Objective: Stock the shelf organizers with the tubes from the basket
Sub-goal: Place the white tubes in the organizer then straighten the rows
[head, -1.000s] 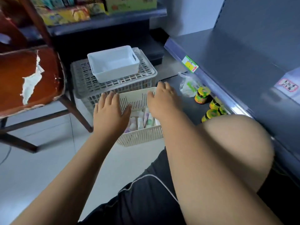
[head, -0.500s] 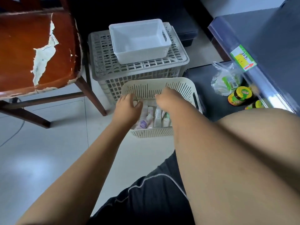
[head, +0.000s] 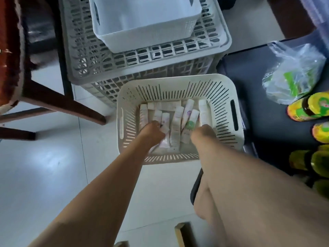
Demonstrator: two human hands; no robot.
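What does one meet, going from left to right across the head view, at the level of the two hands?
Chair leg → left hand → right hand → basket's right wall → yellow-lidded jars.

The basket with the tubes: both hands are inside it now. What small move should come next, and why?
Probably close each hand round a tube or two and lift them out. The left hand and right hand both reach down among the tubes in the basket, fingertips hidden, so no grip is sure yet; the white organizer behind shows nothing inside.
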